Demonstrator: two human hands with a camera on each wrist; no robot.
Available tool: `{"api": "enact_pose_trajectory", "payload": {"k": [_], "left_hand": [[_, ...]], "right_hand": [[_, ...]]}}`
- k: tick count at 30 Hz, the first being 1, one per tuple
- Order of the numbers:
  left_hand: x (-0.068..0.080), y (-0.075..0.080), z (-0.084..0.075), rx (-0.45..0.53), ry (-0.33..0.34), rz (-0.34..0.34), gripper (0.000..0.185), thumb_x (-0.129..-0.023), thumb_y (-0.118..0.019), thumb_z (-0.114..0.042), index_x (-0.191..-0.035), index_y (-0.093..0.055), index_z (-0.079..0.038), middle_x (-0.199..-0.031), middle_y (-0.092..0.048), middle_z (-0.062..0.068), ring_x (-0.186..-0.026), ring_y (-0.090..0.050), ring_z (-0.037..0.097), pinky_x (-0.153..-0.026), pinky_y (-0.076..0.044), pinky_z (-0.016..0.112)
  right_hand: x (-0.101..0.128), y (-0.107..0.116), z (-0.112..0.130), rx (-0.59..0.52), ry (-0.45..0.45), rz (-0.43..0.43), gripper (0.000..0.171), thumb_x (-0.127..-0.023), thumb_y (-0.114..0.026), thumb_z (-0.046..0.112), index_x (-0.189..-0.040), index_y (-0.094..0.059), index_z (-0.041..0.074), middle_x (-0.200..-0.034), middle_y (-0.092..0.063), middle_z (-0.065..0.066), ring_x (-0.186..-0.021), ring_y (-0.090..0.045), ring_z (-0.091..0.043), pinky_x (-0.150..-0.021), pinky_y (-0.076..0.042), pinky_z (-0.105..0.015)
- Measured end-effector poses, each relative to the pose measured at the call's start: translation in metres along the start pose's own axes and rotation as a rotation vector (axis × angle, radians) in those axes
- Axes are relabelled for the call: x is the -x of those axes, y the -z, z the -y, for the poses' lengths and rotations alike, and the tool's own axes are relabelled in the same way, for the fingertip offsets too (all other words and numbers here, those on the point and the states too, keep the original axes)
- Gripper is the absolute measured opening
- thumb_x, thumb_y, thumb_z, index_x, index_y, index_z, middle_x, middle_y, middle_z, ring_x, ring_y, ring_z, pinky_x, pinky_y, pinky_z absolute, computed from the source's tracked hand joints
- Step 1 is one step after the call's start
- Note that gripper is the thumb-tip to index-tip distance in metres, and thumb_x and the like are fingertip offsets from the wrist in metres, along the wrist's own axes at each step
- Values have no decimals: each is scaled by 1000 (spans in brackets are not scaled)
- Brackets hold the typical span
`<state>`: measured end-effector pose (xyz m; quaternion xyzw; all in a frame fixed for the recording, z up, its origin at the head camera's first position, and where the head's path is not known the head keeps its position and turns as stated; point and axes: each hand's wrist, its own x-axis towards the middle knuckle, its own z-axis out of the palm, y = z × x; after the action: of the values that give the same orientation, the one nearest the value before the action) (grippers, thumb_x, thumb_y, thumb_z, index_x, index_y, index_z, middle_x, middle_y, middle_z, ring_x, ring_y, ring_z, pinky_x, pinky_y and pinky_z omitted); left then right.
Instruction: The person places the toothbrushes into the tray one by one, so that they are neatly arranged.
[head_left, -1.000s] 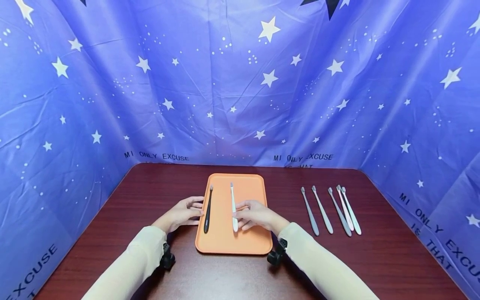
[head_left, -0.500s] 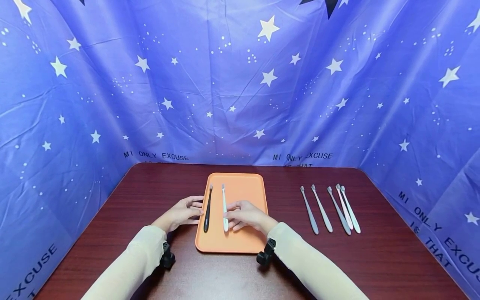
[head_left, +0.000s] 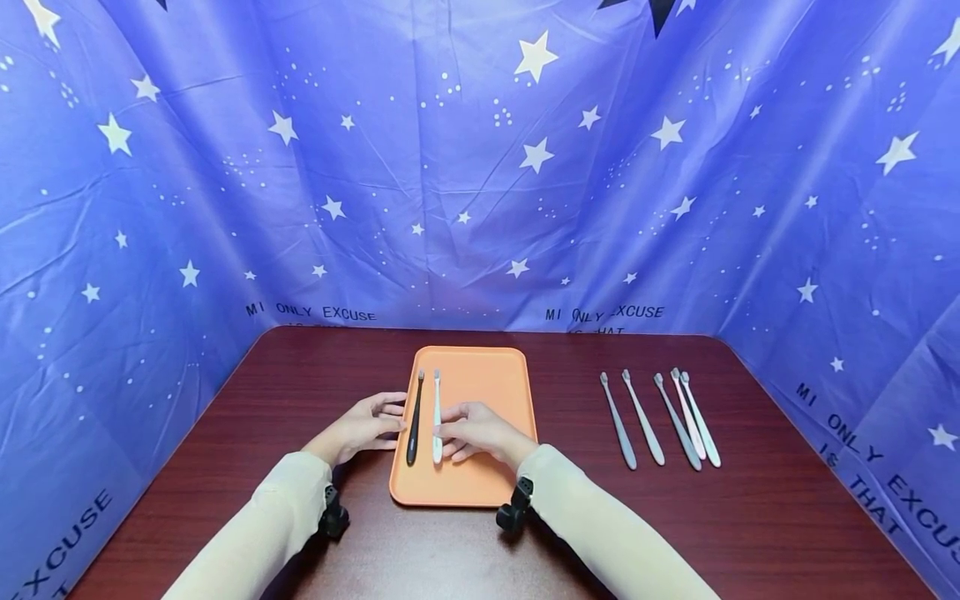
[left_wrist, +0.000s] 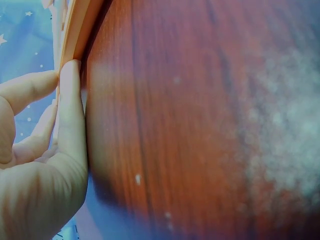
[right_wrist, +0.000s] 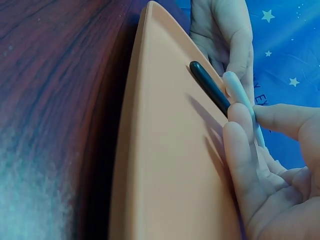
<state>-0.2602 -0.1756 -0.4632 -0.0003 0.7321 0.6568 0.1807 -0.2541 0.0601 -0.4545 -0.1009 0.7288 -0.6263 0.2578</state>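
Observation:
An orange tray lies on the dark wood table. A black toothbrush rests along its left side, handle towards the person. My right hand pinches a white toothbrush by the handle, just right of the black one and roughly parallel to it. In the right wrist view the white handle sits between thumb and fingertips, with shadows on the tray below. My left hand holds the tray's left rim; the left wrist view shows its fingertips against that rim.
To the right of the tray, several toothbrushes lie on the table: a grey one, a pale one, and an overlapping group with a dark grey one, a pink one and a whitish one. A blue star-patterned cloth surrounds the table.
My right hand has carried the white toothbrush leftwards over the tray, from near its middle to close beside the black toothbrush. The left hand has stayed at the tray's rim.

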Motion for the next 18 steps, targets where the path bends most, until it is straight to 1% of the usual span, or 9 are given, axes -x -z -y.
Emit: {"api": "enact_pose_trajectory", "payload": {"k": [9, 18], "left_hand": [[1, 1, 0, 5, -1, -6, 61, -92, -65, 4, -148, -42, -3, -126, -54, 20, -98, -65, 24, -83, -59, 44], [3, 1, -1, -2, -4, 10, 62, -92, -65, 4, -149, -41, -2, -128, -53, 21, -101, -65, 25, -84, -59, 45]], "right_hand": [[-5, -9, 2, 44, 23, -31, 34, -94, -69, 11, -120, -58, -7, -80, -71, -12, -62, -67, -15, -56, -59, -28], [-7, -12, 4, 78, 21, -64, 35, -92, -71, 10, -120, -58, -8, -82, -72, -12, -63, -69, -18, -54, -59, -30]]}}
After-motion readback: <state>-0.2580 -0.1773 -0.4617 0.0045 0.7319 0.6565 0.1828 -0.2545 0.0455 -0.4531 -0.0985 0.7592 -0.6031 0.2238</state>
